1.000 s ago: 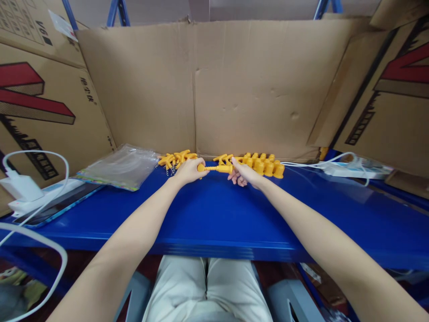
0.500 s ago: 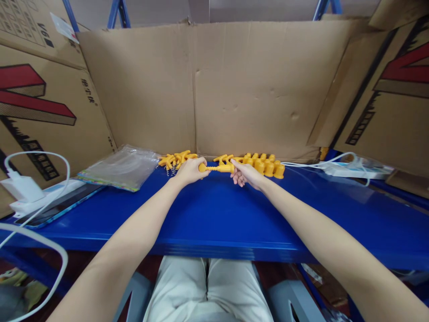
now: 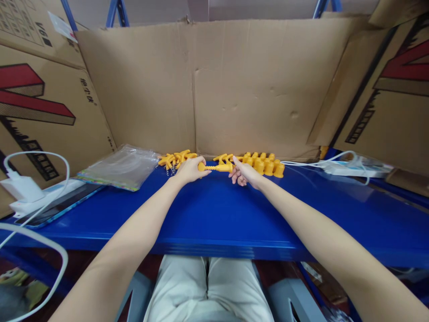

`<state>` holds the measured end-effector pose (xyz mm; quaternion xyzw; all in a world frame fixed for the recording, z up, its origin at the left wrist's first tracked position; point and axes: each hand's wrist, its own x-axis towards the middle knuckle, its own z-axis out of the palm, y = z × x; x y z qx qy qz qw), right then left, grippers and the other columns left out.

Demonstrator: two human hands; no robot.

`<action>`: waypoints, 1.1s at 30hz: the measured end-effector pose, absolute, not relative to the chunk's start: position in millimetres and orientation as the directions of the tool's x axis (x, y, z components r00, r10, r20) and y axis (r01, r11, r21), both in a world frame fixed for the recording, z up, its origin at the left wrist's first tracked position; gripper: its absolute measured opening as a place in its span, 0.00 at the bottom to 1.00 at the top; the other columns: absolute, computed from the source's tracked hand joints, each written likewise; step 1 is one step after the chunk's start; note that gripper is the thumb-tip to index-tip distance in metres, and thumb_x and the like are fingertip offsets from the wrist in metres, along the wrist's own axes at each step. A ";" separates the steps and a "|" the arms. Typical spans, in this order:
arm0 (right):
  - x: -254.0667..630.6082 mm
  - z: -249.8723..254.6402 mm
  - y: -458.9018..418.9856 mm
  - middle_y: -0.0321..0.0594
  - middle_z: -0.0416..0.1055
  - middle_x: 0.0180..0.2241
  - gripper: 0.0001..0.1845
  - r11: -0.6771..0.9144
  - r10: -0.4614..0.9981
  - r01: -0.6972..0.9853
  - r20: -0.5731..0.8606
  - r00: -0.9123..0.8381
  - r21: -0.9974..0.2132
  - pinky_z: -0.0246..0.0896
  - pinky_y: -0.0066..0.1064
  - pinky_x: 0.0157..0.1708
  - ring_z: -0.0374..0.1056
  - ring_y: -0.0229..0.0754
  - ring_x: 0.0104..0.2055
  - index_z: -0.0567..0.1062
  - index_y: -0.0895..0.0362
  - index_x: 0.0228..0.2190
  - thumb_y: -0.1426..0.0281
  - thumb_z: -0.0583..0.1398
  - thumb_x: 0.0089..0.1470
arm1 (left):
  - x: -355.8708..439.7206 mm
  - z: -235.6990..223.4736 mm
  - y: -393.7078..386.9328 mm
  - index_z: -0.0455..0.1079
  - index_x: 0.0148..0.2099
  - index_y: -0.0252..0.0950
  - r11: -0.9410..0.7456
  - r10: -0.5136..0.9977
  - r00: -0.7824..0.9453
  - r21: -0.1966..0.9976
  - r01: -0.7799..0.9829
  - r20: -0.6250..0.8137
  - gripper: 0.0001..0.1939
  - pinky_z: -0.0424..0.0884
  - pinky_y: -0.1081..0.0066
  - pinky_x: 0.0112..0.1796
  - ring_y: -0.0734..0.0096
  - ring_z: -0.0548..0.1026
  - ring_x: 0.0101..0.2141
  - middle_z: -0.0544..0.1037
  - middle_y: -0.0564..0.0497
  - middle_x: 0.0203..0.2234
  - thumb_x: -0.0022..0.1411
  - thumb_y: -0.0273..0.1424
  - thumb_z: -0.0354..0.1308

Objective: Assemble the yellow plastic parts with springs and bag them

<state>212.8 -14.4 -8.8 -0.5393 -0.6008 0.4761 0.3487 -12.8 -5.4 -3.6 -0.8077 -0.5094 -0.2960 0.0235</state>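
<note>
My left hand [image 3: 191, 170] is closed around the handle end of a yellow twisted rod [image 3: 209, 168], held level above the blue tabletop. On the rod's right part sits a yellow sleeve [image 3: 224, 168], its flared end pinched by my right hand [image 3: 247, 173]. Just behind my left hand lies a pile of yellow T-shaped handles with metal spirals [image 3: 169, 162]. More yellow T-shaped pieces [image 3: 223, 158] lie behind the rod. Several yellow flanged caps [image 3: 268, 167] stand in rows beside my right hand.
A blue table [image 3: 214, 214] spans the front. Clear plastic bags [image 3: 124, 167] lie at left, near a dark tablet-like device [image 3: 63, 203] and a white charger [image 3: 25, 185] with cable. A power strip [image 3: 351, 169] is at right. Cardboard [image 3: 254, 85] walls the back.
The sleeve and rod appear slightly closer together, with less rod showing between my hands. My right hand has shifted a little left; the view is otherwise nearly the same.
</note>
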 end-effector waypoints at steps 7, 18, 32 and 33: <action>216.0 -14.2 -12.2 0.47 0.74 0.44 0.18 0.161 0.965 0.218 0.107 -0.240 -0.963 0.65 0.22 0.18 0.70 0.31 0.22 0.67 0.56 0.46 0.62 0.60 0.57 | -14.1 -4.2 -3.5 0.69 0.37 0.40 -0.452 0.814 0.288 0.239 0.859 0.504 0.14 0.58 0.72 0.28 0.67 0.71 0.28 0.74 0.55 0.24 0.51 0.42 0.63; 216.7 -17.6 -10.8 0.49 0.71 0.49 0.19 0.220 0.936 0.177 0.156 -0.317 -0.959 0.69 0.24 0.28 0.74 0.32 0.29 0.64 0.57 0.48 0.74 0.61 0.55 | -13.1 -1.9 -5.8 0.69 0.39 0.39 -0.447 0.835 0.283 0.280 0.850 0.472 0.15 0.58 0.71 0.29 0.68 0.70 0.26 0.73 0.56 0.22 0.52 0.42 0.62; 219.7 -20.4 -5.7 0.46 0.77 0.40 0.13 0.216 0.940 0.159 0.161 -0.302 -0.963 0.69 0.23 0.26 0.75 0.36 0.27 0.69 0.58 0.40 0.71 0.64 0.53 | -14.7 -3.6 -3.6 0.68 0.36 0.38 -0.467 0.820 0.297 0.272 0.841 0.490 0.15 0.55 0.73 0.26 0.71 0.68 0.25 0.71 0.56 0.22 0.51 0.42 0.63; 219.8 -20.4 -5.7 0.46 0.77 0.40 0.13 0.217 0.939 0.159 0.161 -0.303 -0.963 0.69 0.24 0.26 0.75 0.36 0.27 0.70 0.58 0.40 0.71 0.64 0.53 | -14.7 -3.6 -3.8 0.68 0.36 0.39 -0.466 0.823 0.296 0.276 0.841 0.485 0.15 0.54 0.73 0.26 0.71 0.68 0.24 0.71 0.56 0.21 0.52 0.42 0.63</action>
